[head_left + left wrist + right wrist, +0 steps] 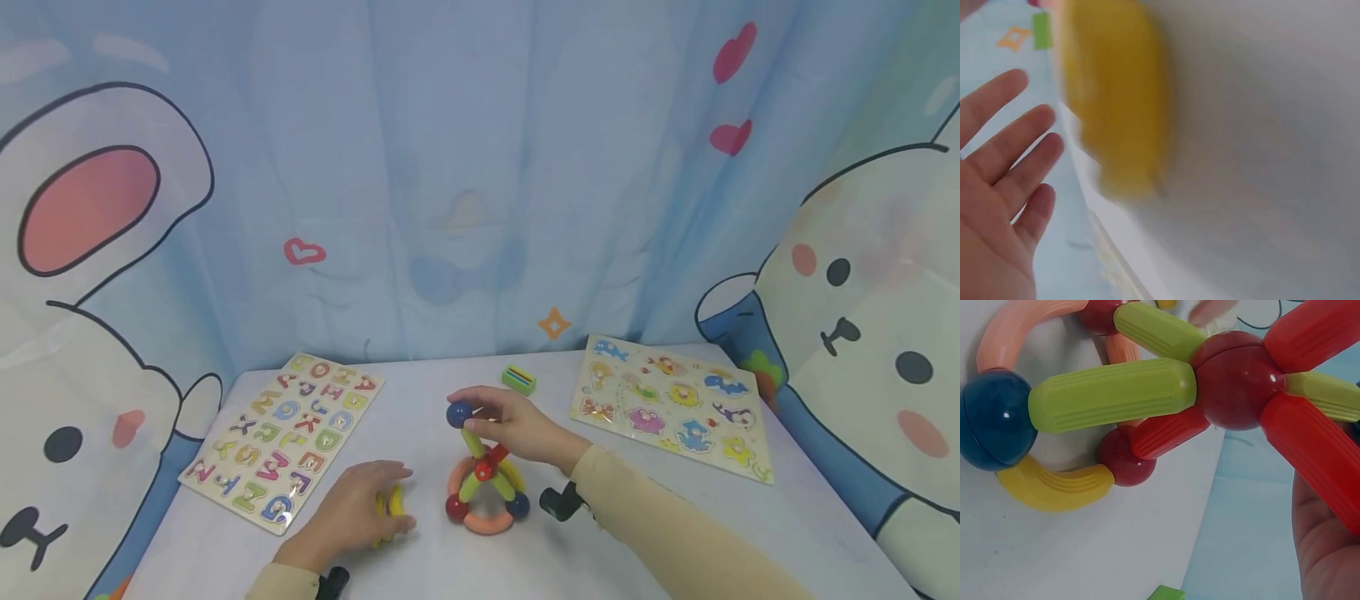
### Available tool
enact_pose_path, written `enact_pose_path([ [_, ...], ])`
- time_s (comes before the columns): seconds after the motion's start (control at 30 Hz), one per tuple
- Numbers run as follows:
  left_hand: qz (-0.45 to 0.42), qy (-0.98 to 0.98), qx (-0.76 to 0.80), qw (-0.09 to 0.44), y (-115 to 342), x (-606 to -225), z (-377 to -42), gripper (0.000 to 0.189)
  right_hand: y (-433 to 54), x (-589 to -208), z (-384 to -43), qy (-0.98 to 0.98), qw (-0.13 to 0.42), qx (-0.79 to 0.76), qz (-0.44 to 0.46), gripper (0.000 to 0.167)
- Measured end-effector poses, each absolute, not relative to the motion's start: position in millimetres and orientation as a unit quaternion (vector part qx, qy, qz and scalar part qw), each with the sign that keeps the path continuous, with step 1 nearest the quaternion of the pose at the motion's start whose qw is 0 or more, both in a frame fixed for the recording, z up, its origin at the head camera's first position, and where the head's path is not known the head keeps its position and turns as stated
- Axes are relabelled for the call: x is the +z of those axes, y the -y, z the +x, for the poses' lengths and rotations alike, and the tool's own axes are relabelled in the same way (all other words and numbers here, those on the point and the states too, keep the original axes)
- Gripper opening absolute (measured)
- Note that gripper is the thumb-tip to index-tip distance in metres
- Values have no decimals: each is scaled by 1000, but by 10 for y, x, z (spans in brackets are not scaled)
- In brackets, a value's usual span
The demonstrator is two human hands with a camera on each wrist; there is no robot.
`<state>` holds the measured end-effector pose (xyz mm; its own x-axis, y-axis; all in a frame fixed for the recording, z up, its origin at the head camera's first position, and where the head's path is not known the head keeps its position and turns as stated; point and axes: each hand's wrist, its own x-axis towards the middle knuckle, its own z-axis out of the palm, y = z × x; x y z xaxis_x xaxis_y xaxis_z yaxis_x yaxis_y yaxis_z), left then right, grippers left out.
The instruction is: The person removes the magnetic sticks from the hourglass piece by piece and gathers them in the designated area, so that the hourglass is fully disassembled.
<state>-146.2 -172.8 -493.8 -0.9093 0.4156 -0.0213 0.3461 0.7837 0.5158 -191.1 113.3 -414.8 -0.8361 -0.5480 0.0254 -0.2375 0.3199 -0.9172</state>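
The right hand [517, 425] pinches the dark-blue, plastic-looking ball [459, 414] atop the multicoloured ball-and-rod frame [485, 471], seemingly to steady it. The frame stands on the white worktop [540, 571] between both hands; its ring of curved pink and yellow rods [488, 524] apparently gives the sloping lime-green rods [1113, 395] a broad footing. The left hand [363, 506], fingers relaxed and grasping nothing, is beside some curved yellow pieces [396, 501]; whether it touches them I cannot tell.

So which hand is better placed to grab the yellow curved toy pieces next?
Probably your left hand: it's open, close beside the yellow curved toy pieces. Your right hand is farther off, holding the dark-blue ball atop the multicoloured ball-and-stick structure.
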Motion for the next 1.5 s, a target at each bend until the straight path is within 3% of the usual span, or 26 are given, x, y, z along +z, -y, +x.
enact_pose_path([
  [0.23,251,-877,409,27,1398,-4661,-1455,46,-1141,-4120,-1892,-805,140,-522,-244,40],
  [0.5,323,-813,484,37,1115,-4557,-1444,42,-1133,-4111,-1893,-801,135,-526,-251,38],
  [0.77,312,-800,512,17,1024,-4601,-1436,35,-1130,-4102,-1898,-800,130,-529,-252,37],
  [1.0,310,-798,515,38,976,-4627,-1459,46,-1142,-4085,-1899,-802,126,-527,-251,37],
  [1.1,302,-806,507,41,930,-4641,-1466,42,-1146,-4091,-1902,-802,120,-527,-255,39],
  [1.5,307,-815,490,-38,836,-4629,-1449,31,-1160,-4103,-1915,-796,115,-532,-264,37],
])
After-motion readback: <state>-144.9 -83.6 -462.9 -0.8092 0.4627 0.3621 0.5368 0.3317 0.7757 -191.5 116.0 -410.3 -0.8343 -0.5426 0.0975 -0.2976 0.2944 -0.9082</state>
